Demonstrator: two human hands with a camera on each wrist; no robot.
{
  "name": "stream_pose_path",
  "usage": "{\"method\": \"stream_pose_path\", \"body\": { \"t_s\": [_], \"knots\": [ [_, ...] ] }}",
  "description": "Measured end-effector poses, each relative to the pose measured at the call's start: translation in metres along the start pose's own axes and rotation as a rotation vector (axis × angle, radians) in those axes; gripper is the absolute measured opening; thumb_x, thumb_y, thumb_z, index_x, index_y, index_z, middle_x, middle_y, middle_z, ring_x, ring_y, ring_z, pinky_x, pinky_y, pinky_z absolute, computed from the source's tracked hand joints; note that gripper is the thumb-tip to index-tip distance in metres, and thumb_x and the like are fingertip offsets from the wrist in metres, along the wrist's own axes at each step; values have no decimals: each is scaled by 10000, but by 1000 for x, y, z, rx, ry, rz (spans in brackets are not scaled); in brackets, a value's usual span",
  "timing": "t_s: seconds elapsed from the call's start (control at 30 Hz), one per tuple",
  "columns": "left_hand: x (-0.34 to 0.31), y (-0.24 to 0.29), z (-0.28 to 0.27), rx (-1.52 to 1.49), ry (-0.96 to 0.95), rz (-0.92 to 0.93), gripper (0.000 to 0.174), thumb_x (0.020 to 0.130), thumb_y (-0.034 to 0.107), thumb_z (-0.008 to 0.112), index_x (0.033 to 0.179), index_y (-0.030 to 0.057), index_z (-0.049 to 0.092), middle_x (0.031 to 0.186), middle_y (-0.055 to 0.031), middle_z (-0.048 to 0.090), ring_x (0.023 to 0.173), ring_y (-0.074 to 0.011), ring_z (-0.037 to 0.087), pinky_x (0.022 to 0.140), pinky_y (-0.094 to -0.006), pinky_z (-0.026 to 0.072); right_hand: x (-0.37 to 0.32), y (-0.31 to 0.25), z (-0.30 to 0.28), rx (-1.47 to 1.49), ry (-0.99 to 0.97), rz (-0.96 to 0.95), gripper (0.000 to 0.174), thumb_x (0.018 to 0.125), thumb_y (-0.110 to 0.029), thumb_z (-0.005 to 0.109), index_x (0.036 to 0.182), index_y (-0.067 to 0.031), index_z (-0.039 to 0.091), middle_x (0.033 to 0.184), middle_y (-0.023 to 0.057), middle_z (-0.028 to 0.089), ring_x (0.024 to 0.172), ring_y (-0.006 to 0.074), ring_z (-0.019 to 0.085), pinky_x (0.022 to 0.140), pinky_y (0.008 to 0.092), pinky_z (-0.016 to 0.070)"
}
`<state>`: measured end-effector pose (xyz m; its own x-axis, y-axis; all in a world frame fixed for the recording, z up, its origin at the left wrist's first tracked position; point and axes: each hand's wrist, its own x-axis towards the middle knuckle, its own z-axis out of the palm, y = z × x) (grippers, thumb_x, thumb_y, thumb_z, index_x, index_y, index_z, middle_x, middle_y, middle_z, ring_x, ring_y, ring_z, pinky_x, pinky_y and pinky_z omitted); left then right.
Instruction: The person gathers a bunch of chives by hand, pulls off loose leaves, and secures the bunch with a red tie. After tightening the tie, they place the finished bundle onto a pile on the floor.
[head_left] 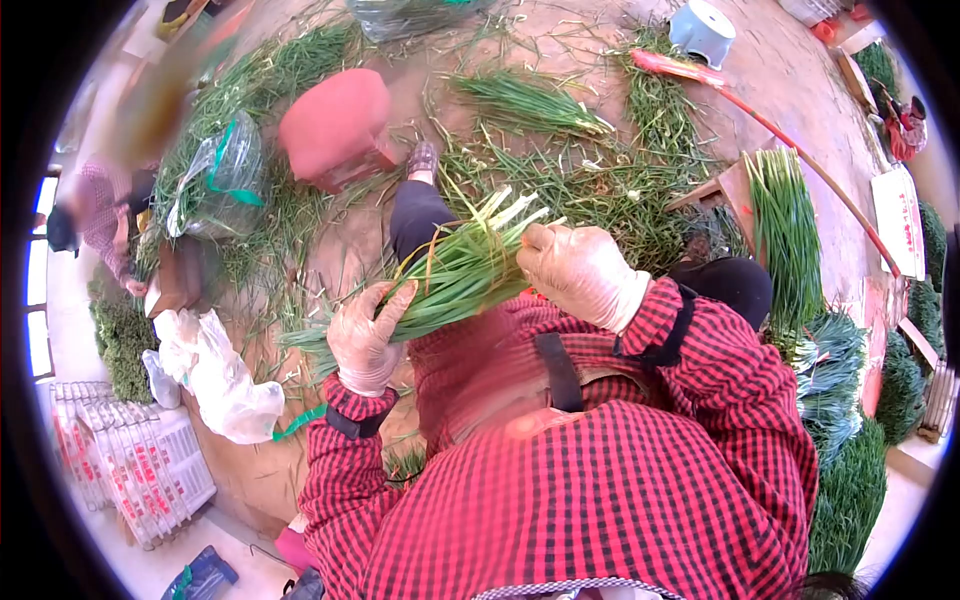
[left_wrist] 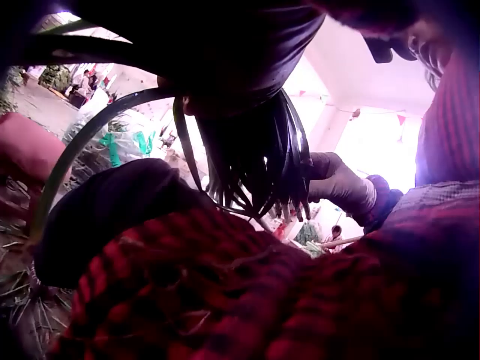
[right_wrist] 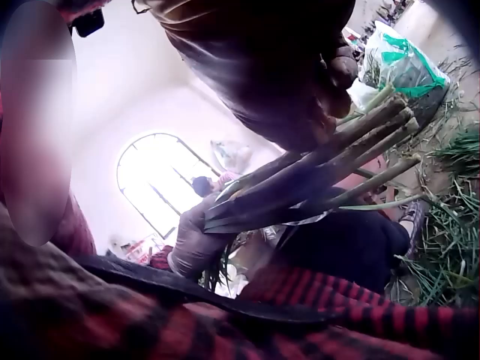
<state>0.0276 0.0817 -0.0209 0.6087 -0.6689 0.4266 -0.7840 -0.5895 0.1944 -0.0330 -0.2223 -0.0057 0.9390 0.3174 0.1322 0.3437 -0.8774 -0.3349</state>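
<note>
A bunch of chives (head_left: 455, 270), green-leaved with pale stalk ends, lies across the person's lap, the leaves pointing left in the head view. The gloved left hand (head_left: 368, 335) grips it on the leafy side, thumb over the top. At the stalk end, the gloved right hand (head_left: 582, 270) has its fingers curled and pinches among the stalks. Seen close in the right wrist view, the stalks (right_wrist: 352, 154) pass under the right fingers, with the left hand (right_wrist: 196, 240) behind. In the left wrist view dark leaves (left_wrist: 251, 161) hang down before the right hand (left_wrist: 341, 184).
Loose greens (head_left: 560, 200) litter the floor. A red stool (head_left: 340, 125) stands ahead, beside a plastic bag (head_left: 225, 175) with green tape. To the right are a long red-handled tool (head_left: 790, 140), an upright chive bundle (head_left: 785, 225) and a blue stool (head_left: 702, 32). Another person (head_left: 105, 205) sits left.
</note>
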Motion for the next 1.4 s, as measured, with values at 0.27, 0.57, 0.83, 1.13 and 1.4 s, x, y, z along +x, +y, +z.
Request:
{"method": "stream_pose_path", "body": {
  "t_s": [0.27, 0.57, 0.83, 1.13, 1.4],
  "knots": [
    [-38, -14, 19, 78, -46, -38, 611, 670, 34, 680, 1224, 292, 670, 1179, -32, 637, 868, -234, 651, 677, -357, 503, -34, 13, -24, 1054, -515, 406, 110, 814, -122, 665, 838, -31, 606, 727, 69, 588, 681, 124, 580, 626, 314, 471],
    [-35, -9, 23, 155, -59, -5, 570, 720, 44, 634, 1223, 311, 660, 1203, -17, 628, 815, -240, 639, 636, -365, 499, 0, 32, -16, 269, 96, 449, 234, 856, -311, 673, 949, -99, 708, 977, 117, 654, 800, 298, 668, 720, 387, 535],
    [-40, -6, 16, 113, -84, -73, 756, 608, 4, 645, 1312, 275, 600, 1268, -46, 606, 902, -268, 639, 716, -380, 496, 49, -32, 52, 503, 34, 106, 155, 867, -227, 669, 891, -75, 692, 919, 92, 627, 775, 286, 645, 720, 374, 519],
    [-39, -6, 31, -62, -278, -341, 857, 671, 23, 658, 1472, 208, 421, 1028, -96, 622, 866, -321, 633, 676, -435, 508, 3, -35, -11, 1430, -363, 464, 144, 946, -141, 618, 891, -11, 594, 770, 21, 601, 641, 76, 583, 597, 235, 481],
    [-29, -5, 25, -77, -127, -287, 745, 683, 68, 722, 1391, 213, 540, 910, -95, 622, 771, -305, 634, 648, -402, 492, -72, 21, -73, 1507, 34, 151, 255, 875, -32, 623, 670, -39, 471, 737, 108, 578, 474, 136, 573, 481, 253, 515]
  ]
}}
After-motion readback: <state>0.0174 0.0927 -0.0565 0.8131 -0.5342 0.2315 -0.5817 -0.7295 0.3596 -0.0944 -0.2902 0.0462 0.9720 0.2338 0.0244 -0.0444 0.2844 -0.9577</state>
